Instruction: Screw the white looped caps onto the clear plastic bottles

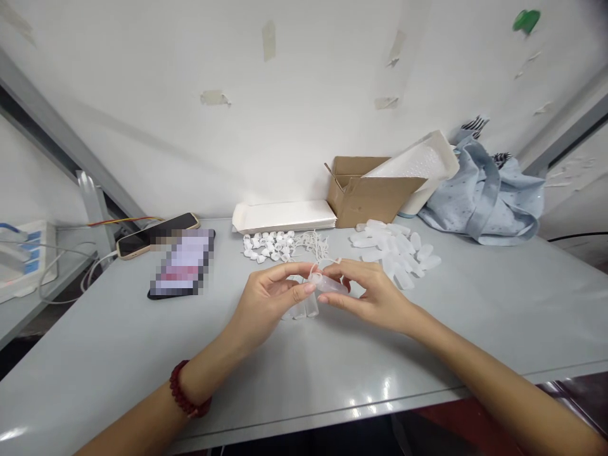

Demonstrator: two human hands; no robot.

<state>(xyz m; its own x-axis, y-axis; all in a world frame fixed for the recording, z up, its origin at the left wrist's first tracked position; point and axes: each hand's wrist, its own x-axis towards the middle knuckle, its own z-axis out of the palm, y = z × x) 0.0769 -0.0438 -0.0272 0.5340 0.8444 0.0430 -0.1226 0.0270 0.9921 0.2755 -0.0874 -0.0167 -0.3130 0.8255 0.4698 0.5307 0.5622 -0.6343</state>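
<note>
Both my hands meet over the middle of the grey table (118, 354). My right hand (368, 294) pinches a small clear plastic tube (329, 284) that lies sideways between the fingers. My left hand (268, 301) pinches the tube's left end, where a thin white string loops up. Under the hands lie a few more clear tubes (304, 310). Behind them sits a pile of small white caps with strings (273, 246), and to the right a heap of clear tubes (396, 250).
Two phones (183, 263) lie at the left, one on a cable. A flat white packet (285, 216), an open cardboard box (365, 193) and a blue cloth (489, 196) stand along the wall. A power strip (28, 256) sits far left.
</note>
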